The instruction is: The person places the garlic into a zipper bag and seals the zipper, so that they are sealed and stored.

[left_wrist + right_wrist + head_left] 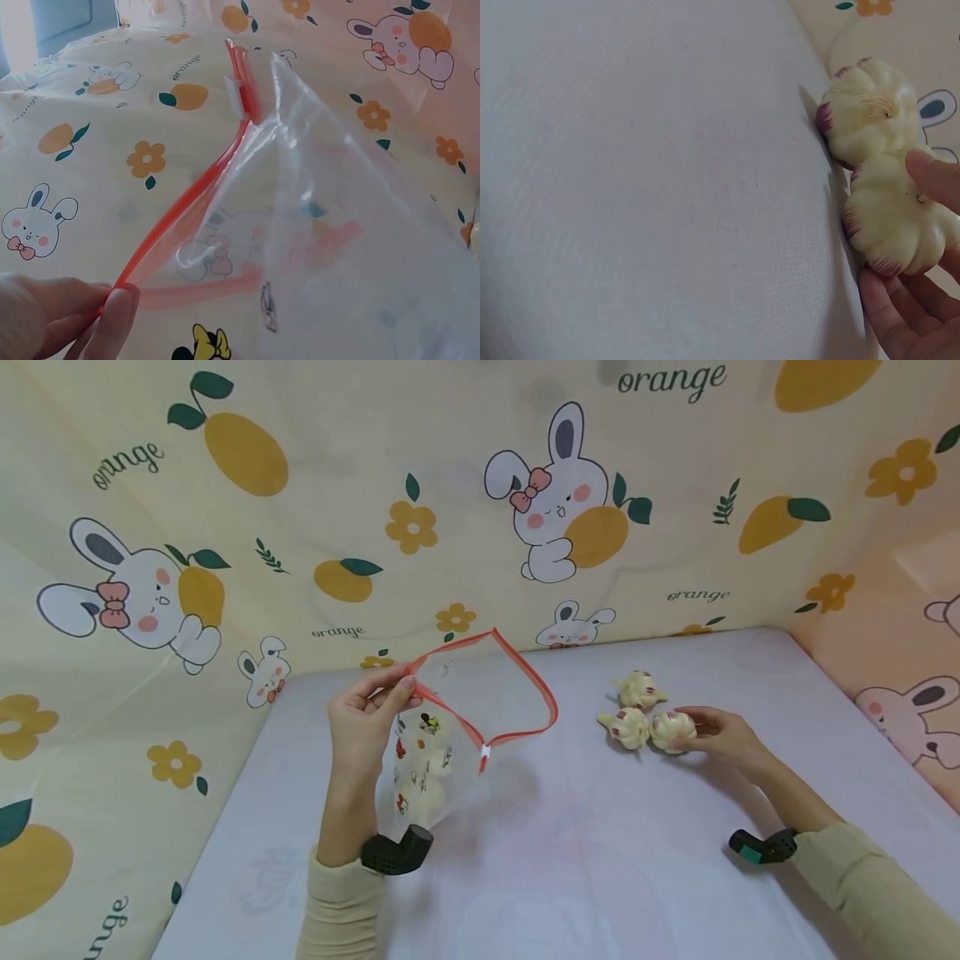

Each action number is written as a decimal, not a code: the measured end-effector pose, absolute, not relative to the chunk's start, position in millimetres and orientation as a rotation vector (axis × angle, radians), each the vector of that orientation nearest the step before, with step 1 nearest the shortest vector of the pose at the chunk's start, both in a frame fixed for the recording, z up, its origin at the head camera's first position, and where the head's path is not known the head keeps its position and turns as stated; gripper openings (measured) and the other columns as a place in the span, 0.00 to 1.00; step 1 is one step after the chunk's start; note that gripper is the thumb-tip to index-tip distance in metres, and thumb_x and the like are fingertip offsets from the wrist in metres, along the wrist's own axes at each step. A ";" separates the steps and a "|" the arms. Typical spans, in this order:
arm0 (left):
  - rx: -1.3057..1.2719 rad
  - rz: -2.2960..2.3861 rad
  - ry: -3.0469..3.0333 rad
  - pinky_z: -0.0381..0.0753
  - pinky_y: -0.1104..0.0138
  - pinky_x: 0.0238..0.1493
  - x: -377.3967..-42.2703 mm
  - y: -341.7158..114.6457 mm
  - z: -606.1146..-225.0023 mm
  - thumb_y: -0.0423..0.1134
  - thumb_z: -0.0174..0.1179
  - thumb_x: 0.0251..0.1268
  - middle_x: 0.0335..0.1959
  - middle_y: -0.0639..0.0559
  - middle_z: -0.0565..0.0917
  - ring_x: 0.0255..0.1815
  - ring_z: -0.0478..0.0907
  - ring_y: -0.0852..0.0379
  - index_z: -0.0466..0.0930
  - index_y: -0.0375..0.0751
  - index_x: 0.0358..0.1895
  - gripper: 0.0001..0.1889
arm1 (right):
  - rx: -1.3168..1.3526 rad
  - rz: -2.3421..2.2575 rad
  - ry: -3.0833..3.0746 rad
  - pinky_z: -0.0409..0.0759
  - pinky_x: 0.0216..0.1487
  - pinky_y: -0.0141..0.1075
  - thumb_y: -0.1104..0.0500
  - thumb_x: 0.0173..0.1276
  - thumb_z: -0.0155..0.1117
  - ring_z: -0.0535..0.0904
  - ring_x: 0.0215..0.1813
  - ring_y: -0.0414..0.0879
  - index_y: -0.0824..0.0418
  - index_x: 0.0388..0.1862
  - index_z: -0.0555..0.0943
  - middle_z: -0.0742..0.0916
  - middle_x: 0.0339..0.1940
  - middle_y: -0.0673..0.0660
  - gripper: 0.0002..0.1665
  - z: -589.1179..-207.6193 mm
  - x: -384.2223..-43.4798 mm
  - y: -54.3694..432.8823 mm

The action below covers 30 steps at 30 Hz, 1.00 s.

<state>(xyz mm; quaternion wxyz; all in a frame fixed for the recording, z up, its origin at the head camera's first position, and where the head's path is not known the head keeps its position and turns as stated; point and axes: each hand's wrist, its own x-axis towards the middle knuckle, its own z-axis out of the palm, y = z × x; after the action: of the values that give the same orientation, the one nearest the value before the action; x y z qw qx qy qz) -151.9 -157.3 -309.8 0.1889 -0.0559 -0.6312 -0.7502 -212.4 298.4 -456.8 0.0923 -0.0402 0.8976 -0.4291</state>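
Note:
My left hand [365, 714] pinches the red rim of a clear slider zip bag [423, 760] between thumb and fingers. The bag hangs with its mouth spread wide, and a white slider [486, 751] sits at one corner of the red zip. Cartoon figures are printed on its side; pale rounded shapes show low in it, too unclear to name. At the right, my right hand [723, 737] holds a garlic bulb [896, 214] on the table, thumb on one side and fingers on the other. Two more garlic bulbs [628, 727] lie against it; one [874, 112] shows in the right wrist view.
A white-covered table [570, 860] spreads under both hands. Behind it and at the sides hangs a cream cloth [465, 443] printed with rabbits, oranges and flowers. Each wrist wears a black camera [397, 850].

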 end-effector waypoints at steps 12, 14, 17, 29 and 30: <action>-0.180 -2.150 -1.753 0.88 0.72 0.34 -150.6 -151.5 -309.5 0.19 0.59 0.58 0.33 0.57 0.86 0.26 0.84 0.63 0.81 0.23 0.43 0.10 | -0.121 -1.272 2.679 0.73 0.41 0.19 0.47 0.65 0.66 0.72 0.39 0.20 0.68 0.67 0.68 0.78 0.44 0.34 0.40 -454.3 -213.0 300.0; -0.185 -2.151 -1.751 0.88 0.72 0.34 -150.7 -151.2 -310.0 0.19 0.59 0.58 0.32 0.56 0.87 0.26 0.84 0.63 0.81 0.22 0.43 0.10 | -0.117 -1.256 2.696 0.73 0.40 0.18 0.47 0.65 0.66 0.71 0.39 0.18 0.68 0.67 0.68 0.80 0.48 0.40 0.40 -453.1 -212.9 300.8; -0.188 -2.144 -1.755 0.88 0.72 0.34 -150.4 -150.7 -310.0 0.19 0.60 0.58 0.30 0.57 0.86 0.26 0.84 0.64 0.81 0.22 0.43 0.10 | -0.111 -1.250 2.718 0.74 0.39 0.18 0.47 0.65 0.66 0.70 0.38 0.17 0.69 0.67 0.68 0.82 0.53 0.51 0.40 -449.0 -212.4 302.2; -0.172 -2.115 -1.800 0.88 0.74 0.34 -150.0 -149.7 -310.5 0.20 0.59 0.60 0.32 0.59 0.86 0.26 0.83 0.65 0.76 0.15 0.48 0.14 | -0.070 -1.335 2.723 0.74 0.36 0.14 0.47 0.65 0.66 0.70 0.36 0.16 0.71 0.69 0.65 0.73 0.31 0.19 0.42 -419.2 -212.3 300.3; -0.171 -2.109 -1.809 0.87 0.74 0.34 -150.0 -149.6 -310.7 0.21 0.59 0.60 0.32 0.59 0.86 0.26 0.83 0.65 0.76 0.15 0.48 0.14 | -0.077 -1.333 2.730 0.74 0.36 0.14 0.47 0.65 0.66 0.70 0.36 0.16 0.71 0.68 0.65 0.73 0.31 0.18 0.42 -416.8 -212.2 299.6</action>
<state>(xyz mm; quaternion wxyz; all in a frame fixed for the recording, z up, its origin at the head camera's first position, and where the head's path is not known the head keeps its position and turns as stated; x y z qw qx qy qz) -150.0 -149.6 -310.7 0.1777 -0.0606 -0.6396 -0.7455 -212.2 299.6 -416.8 0.0514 -0.0253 0.8971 -0.4380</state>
